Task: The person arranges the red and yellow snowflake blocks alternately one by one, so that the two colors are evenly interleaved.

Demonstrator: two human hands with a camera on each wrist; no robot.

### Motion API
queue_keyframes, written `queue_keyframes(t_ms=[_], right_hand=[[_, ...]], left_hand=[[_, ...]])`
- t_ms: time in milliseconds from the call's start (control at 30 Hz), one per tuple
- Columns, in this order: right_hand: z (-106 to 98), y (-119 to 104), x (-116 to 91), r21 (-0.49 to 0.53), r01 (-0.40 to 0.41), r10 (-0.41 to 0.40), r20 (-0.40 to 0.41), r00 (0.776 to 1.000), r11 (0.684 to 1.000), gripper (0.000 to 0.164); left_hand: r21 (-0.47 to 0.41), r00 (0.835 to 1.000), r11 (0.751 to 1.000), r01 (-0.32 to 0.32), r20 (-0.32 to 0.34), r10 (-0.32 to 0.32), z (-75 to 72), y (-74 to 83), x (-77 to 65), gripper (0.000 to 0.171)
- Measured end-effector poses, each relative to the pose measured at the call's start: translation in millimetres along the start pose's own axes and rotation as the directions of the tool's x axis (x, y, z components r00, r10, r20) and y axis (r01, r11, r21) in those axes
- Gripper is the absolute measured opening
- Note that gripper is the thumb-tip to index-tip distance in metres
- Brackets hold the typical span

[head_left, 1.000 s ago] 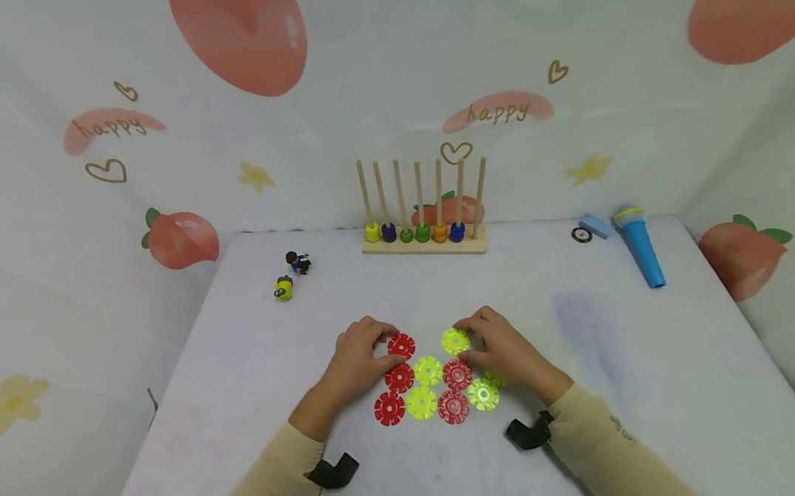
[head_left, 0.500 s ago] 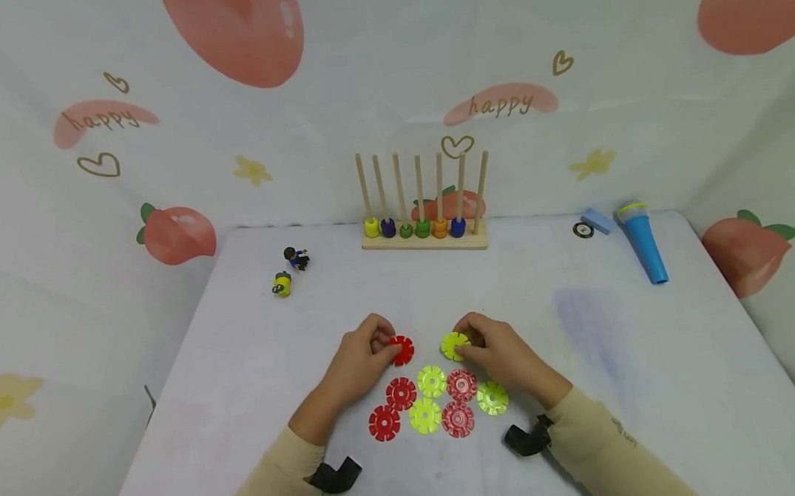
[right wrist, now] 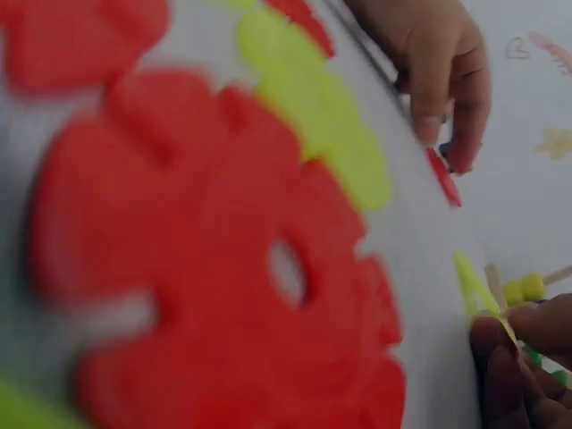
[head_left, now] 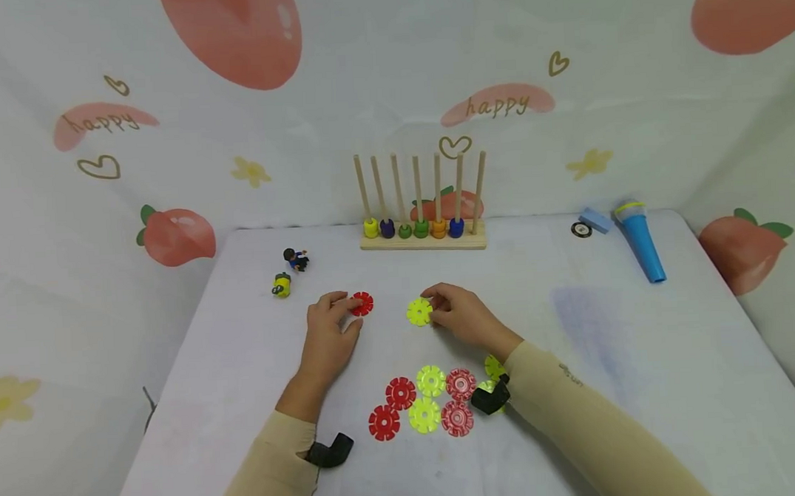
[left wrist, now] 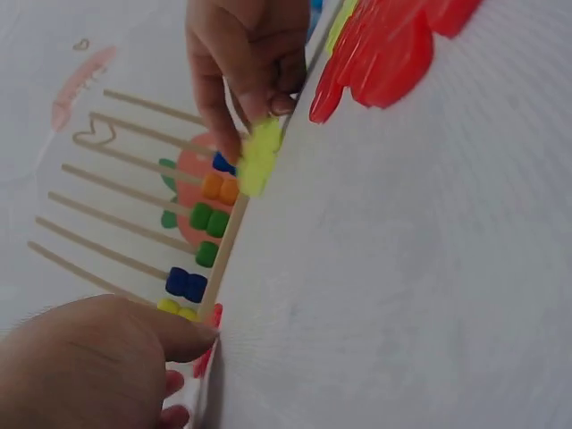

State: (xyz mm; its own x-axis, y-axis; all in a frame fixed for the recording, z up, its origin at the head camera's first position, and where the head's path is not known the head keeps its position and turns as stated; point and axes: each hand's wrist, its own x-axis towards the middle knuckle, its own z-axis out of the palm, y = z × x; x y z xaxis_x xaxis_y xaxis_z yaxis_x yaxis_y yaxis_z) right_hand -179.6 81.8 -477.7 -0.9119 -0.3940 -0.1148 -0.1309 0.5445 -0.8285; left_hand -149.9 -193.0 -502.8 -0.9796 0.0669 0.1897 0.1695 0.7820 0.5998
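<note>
At the middle left of the table, my left hand (head_left: 326,334) has a fingertip on a red snowflake disc (head_left: 362,303); the thumb is spread away below it. To its right, my right hand (head_left: 463,313) pinches a yellow snowflake disc (head_left: 419,312) between thumb and fingers; this disc (left wrist: 260,156) looks tilted in the left wrist view. Nearer the body lies a cluster of red and yellow discs, including a red disc (head_left: 384,423) and a yellow disc (head_left: 425,415). The right wrist strap partly hides the yellow discs at the cluster's right end.
A wooden peg stand (head_left: 424,241) with coloured beads stands at the back. Two small toy figures, one dark (head_left: 296,260) and one yellow (head_left: 281,285), are at the left. A blue toy microphone (head_left: 641,245), a blue block (head_left: 595,220) and a black-and-white ring (head_left: 581,229) lie at the back right.
Both hands have moved forward and left, taking the red and yellow discs away from the cluster. The left thumb has come off the red disc. The cluster stays put since half a second ago.
</note>
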Motion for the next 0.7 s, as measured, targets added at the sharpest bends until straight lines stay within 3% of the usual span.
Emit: queue_keyframes(t_ms=[67,133,200,267,300,367,433,533,700], right_hand=[[1,-1,0,-0.107,0.025,-0.025,-0.005,1.000,0.994,0.034],[2,-4,-4,-0.265,0.092,-0.087,0.029,0.996,0.960,0.040],[3,-8,-10,-0.423,0.166,-0.133,0.107,0.985,0.891,0.048],[5,-12,-15,-0.551,0.249,-0.159,0.206,0.965,0.796,0.059],[6,-14,-18,-0.584,0.276,-0.158,0.246,0.956,0.763,0.064],[8,-16,-21,-0.618,0.302,-0.139,0.298,0.944,0.725,0.070],[9,-17,-20,-0.632,0.309,-0.130,0.313,0.941,0.711,0.074],[11,-18,-14,-0.627,0.316,-0.140,0.314,0.939,0.712,0.075],[16,-22,2,-0.586,0.324,-0.142,0.335,0.931,0.743,0.076]], left_hand=[[0.088,0.998,0.995,-0.039,0.062,0.034,-1.7,0.6,-1.7,0.043],[0.181,0.986,0.978,-0.100,0.150,0.073,-4.8,1.8,-4.5,0.056],[0.246,0.966,0.957,-0.153,0.240,0.093,-8.3,2.7,-7.4,0.066],[0.283,0.948,0.941,-0.184,0.303,0.094,-11.9,2.9,-10.8,0.070],[0.286,0.942,0.939,-0.192,0.323,0.095,-13.1,3.1,-11.8,0.071],[0.287,0.936,0.937,-0.197,0.339,0.093,-14.7,3.2,-12.7,0.072],[0.289,0.933,0.936,-0.202,0.346,0.094,-14.7,2.6,-12.8,0.072],[0.279,0.930,0.938,-0.204,0.353,0.098,-14.0,1.5,-12.1,0.072],[0.249,0.933,0.945,-0.210,0.340,0.118,-12.4,-0.5,-11.9,0.072]])
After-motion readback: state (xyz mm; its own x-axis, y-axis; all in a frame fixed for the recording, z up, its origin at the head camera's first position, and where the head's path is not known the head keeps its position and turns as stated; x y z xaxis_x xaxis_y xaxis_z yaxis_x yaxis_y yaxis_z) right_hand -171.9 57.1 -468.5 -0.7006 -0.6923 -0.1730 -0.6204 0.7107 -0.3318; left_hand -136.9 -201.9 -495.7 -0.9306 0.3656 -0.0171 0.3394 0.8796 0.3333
